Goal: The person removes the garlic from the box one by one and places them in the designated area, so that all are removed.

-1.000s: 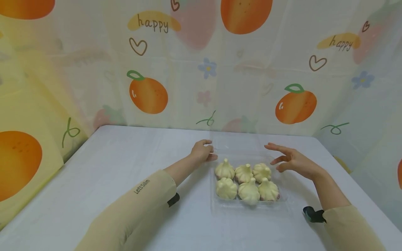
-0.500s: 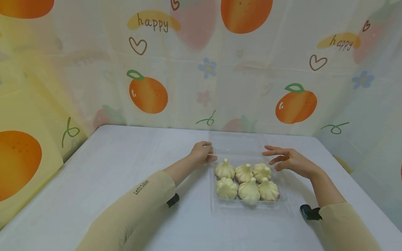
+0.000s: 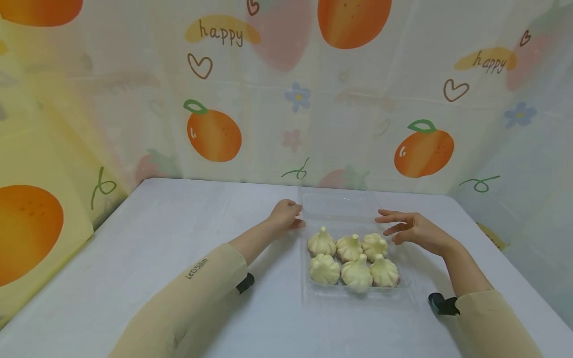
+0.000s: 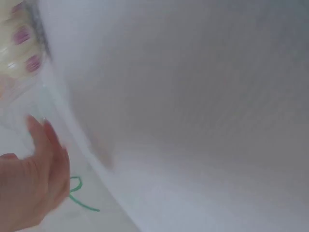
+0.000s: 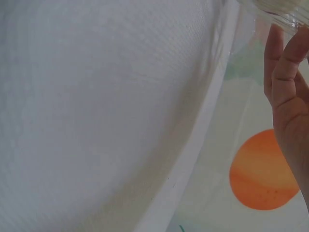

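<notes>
A clear plastic clamshell tray point(image 3: 313, 294) sits on the white table and holds several cream, garlic-shaped buns point(image 3: 353, 258). Its clear lid point(image 3: 340, 205) lies open behind them, against the table's far side. My left hand point(image 3: 286, 215) rests at the lid's left edge, fingertips touching the plastic. In the left wrist view its fingers point(image 4: 46, 145) look fairly straight beside the clear plastic. My right hand point(image 3: 409, 227) hovers at the lid's right edge with fingers spread and holds nothing. The right wrist view shows these fingers point(image 5: 285, 72) just under the tray's rim point(image 5: 285, 12).
The white table point(image 3: 179, 233) is walled on three sides by a curtain point(image 3: 215, 134) printed with oranges, hearts and "happy". Black wrist-camera mounts point(image 3: 443, 304) sit on both beige sleeves.
My right hand has drifted slightly left and down, closer to the lid's right edge. The left hand, tray and buns have barely shifted.
</notes>
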Available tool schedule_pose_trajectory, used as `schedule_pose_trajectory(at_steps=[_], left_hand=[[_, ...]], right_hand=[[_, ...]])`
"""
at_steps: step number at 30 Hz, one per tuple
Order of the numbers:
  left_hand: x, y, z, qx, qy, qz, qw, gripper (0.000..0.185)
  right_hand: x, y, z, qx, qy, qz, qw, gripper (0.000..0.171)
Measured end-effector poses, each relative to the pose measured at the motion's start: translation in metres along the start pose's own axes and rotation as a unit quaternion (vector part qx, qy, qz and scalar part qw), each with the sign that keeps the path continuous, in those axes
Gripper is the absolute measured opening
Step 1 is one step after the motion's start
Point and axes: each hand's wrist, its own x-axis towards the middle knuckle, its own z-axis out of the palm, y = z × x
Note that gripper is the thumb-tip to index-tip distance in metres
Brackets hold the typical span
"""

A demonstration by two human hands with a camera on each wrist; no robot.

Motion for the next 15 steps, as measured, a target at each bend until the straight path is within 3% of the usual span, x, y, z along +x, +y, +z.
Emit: schedule_pose_trajectory(at_steps=[4,15], left_hand=[[-0.004,0.009,-0.008,0.055,0.047,0.052,0.9960,0.048],[-0.019,0.026,-0.023,0.031,0.107,0.129,0.9854,0.032]], right_hand=[[-0.001,0.000,0.000,0.002,-0.001,-0.005,1.000,0.053],[-0.002,0.000,-0.001,-0.001,-0.005,-0.008,1.000,0.052]])
